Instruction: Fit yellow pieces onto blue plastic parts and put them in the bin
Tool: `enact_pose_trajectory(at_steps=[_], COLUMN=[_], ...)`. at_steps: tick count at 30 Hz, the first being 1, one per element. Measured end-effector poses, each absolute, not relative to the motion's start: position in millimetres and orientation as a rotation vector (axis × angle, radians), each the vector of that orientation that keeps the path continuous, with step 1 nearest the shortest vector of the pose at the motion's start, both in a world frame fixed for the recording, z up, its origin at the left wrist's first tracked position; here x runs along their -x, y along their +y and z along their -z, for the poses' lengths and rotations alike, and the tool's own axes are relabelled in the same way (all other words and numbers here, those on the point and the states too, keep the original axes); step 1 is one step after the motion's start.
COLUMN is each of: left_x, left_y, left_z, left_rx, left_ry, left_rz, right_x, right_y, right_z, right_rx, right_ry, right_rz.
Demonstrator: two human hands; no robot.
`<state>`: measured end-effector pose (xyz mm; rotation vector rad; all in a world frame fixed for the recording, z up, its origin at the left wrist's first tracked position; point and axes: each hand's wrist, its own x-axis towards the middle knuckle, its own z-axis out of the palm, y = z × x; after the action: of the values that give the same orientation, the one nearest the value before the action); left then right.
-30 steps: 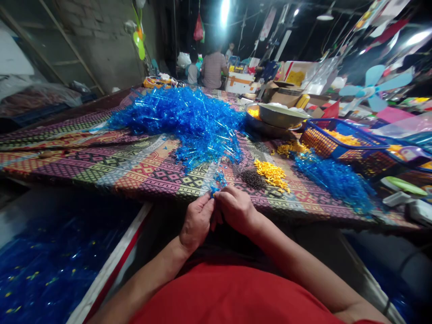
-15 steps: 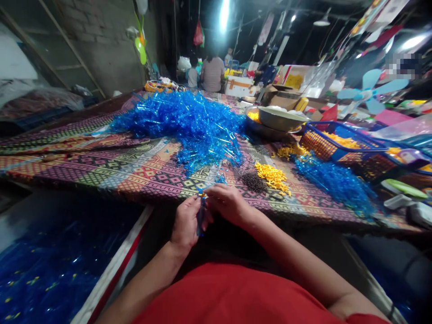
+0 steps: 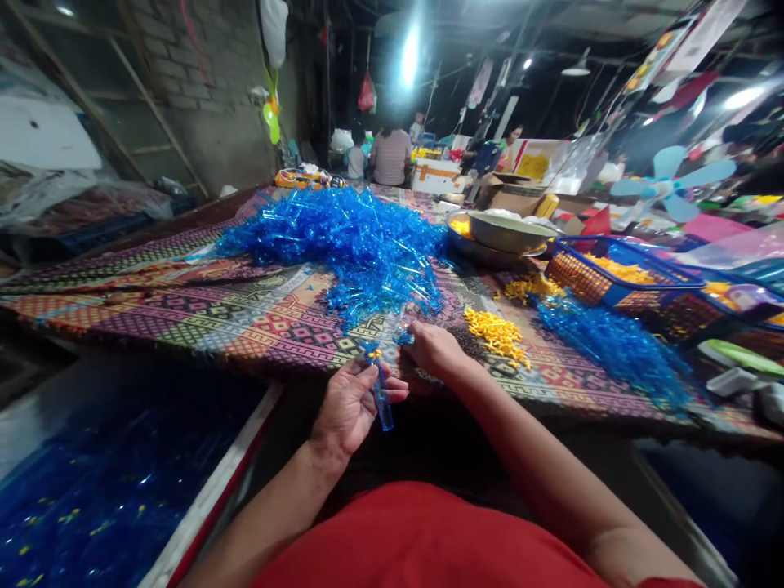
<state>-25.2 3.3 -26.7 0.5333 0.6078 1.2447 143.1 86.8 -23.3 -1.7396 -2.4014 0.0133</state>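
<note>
My left hand (image 3: 348, 402), palm partly turned up, grips a clear blue plastic tube (image 3: 383, 402) between thumb and fingers. A small yellow piece (image 3: 373, 354) sits at the tube's upper end. My right hand (image 3: 436, 349) is at the table's front edge, its fingers pinched together beside some small blue pieces (image 3: 404, 334); whatever is between the fingertips is hidden. Just right of that hand lie a pile of tiny dark pieces (image 3: 469, 343) and a pile of small yellow parts (image 3: 499, 333).
A large heap of blue plastic pieces (image 3: 343, 229) covers the table's middle. To the right are more blue pieces (image 3: 612, 347), a blue basket (image 3: 625, 273) of yellow parts and metal bowls (image 3: 511, 233). A white-edged bin (image 3: 211, 498) with blue pieces stands low left. People sit far back.
My right hand has left the tube and moved right and up to the small blue pieces. My left hand keeps the tube, which now shows more fully.
</note>
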Motion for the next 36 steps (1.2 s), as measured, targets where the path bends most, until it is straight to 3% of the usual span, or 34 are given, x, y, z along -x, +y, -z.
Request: enact_pose_trajectory(at_steps=[4, 9, 13, 19, 36], left_x=[24.8, 17.1, 9.5, 2.0, -3.6], left_y=[5.0, 5.6, 2.2, -2.4, -2.0], left_z=[26.5, 28.4, 24.9, 19.7, 25.9], left_rx=[-0.528, -0.552, -0.614, -0.68, -0.807], left_ry=[0.643, 0.649, 0.632, 0.678, 0.766], left_rz=[-1.292, -1.28, -1.266, -1.305, -1.35], right_x=[-155.5, -157.9, -148.2, -139.6, -134.5], right_y=[80.2, 54.7, 38.0, 28.8, 20.7], right_z=[24.2, 20.0, 17.6, 21.4, 24.0], right_rx=[1.478, 1.087, 0.821, 0.702, 0.867], right_ry=[-2.065, -1.325, -0.997, -0.927, -1.069], right_rz=[-0.245, -1.235, -1.638, -1.685, -1.44])
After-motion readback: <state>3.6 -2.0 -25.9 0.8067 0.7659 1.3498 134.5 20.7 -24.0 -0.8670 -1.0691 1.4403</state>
